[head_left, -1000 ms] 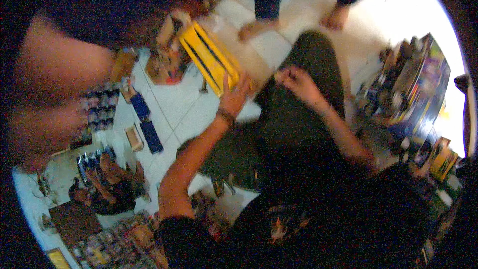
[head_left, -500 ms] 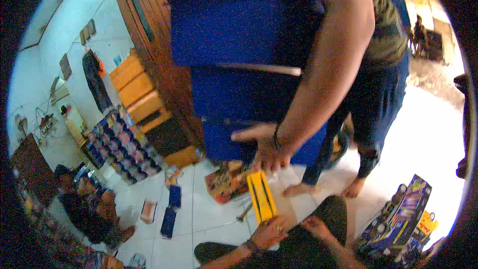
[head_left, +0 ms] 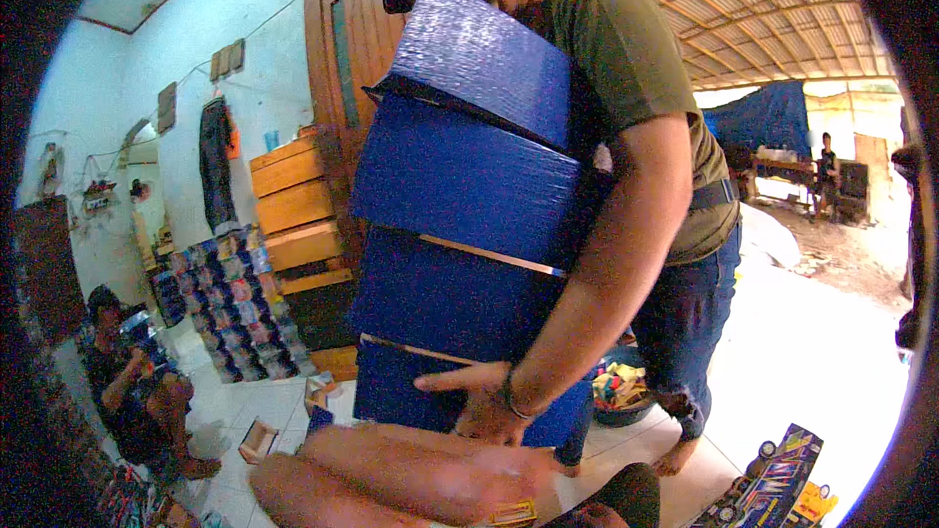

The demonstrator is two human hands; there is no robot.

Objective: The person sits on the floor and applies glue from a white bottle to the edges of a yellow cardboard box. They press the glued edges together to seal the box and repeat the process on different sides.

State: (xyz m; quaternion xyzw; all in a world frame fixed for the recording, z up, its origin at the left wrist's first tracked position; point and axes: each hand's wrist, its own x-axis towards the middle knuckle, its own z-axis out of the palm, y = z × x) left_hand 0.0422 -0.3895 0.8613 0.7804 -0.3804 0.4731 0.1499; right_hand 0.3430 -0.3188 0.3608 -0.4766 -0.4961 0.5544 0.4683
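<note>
Large and motion-blurred, what appears to be my left hand (head_left: 411, 474) and forearm cross the lower middle, close up. Its fingers are smeared, so I cannot make out whether it grips anything. A sliver of a yellow box (head_left: 514, 511) shows just under it, beside my dark-clad knee (head_left: 631, 499). My right hand is out of the picture. In front of me, a standing person in an olive shirt carries a tall stack of dark blue boxes (head_left: 460, 284). One of that person's hands (head_left: 484, 401) spreads against the bottom box, just above my blurred hand.
A toy truck (head_left: 768, 484) lies at the lower right. Behind the carrier stands a tub of colourful pieces (head_left: 621, 391). Another person (head_left: 137, 381) sits at the left, near a patterned display of packs (head_left: 240, 308) and wooden drawers (head_left: 293, 200).
The view has tilted up, and the blue stack and its carrier now show more fully. My left hand, earlier on the yellow box, now appears larger and blurred. My right hand has left view.
</note>
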